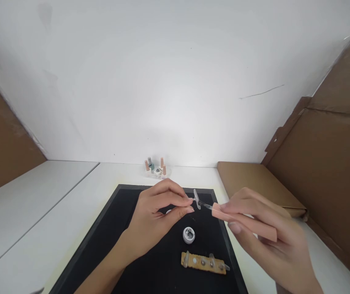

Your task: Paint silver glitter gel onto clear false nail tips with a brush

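Note:
Near the middle, my left hand [159, 212] pinches the small stem of a clear nail-shaped tip [197, 199] between thumb and fingers. My right hand [266, 232] is closed around a long peach brush cap [245, 222], and the thin brush [205, 205] at its end points left, at or very near the clear tip. Below the hands a small white jar [188, 235] stands open on the black mat [150, 273]. Closer to me lies a yellowish strip [203, 263] bearing several clear tips and round metal spots. A white round object [168, 212] is partly hidden behind my left hand.
A clear holder [157, 175] with several small peach and grey-green bottles stands by the white wall [168, 81]. A flat cardboard box [254, 179] lies at the back right. Cardboard panels [334, 163] rise on both sides.

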Demonstrator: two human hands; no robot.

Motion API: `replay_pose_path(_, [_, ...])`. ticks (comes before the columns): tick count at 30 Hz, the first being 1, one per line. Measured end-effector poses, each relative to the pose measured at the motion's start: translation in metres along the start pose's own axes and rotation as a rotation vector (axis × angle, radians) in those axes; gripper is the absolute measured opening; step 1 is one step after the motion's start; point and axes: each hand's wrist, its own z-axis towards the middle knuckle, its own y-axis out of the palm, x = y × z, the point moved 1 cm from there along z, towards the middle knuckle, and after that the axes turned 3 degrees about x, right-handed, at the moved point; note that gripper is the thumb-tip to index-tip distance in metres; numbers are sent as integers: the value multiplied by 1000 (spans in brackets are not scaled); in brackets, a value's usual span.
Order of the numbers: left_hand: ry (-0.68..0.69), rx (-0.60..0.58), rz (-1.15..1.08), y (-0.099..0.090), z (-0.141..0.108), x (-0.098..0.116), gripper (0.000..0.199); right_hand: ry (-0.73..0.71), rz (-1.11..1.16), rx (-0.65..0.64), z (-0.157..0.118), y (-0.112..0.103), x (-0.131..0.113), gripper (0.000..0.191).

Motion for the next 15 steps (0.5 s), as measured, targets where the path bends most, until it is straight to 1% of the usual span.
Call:
replay_pose_path(6, [15,5,3,2,2,0,17,25,-9,-49,4,1,-3,17])
replay_pose_path(12, [16,4,-14,1,2,-1,17,22,11,6,-1,1,0,18])
replay_pose_path(15, [24,9,-14,0,1,0,17,35,-14,0,0,2,2,18])
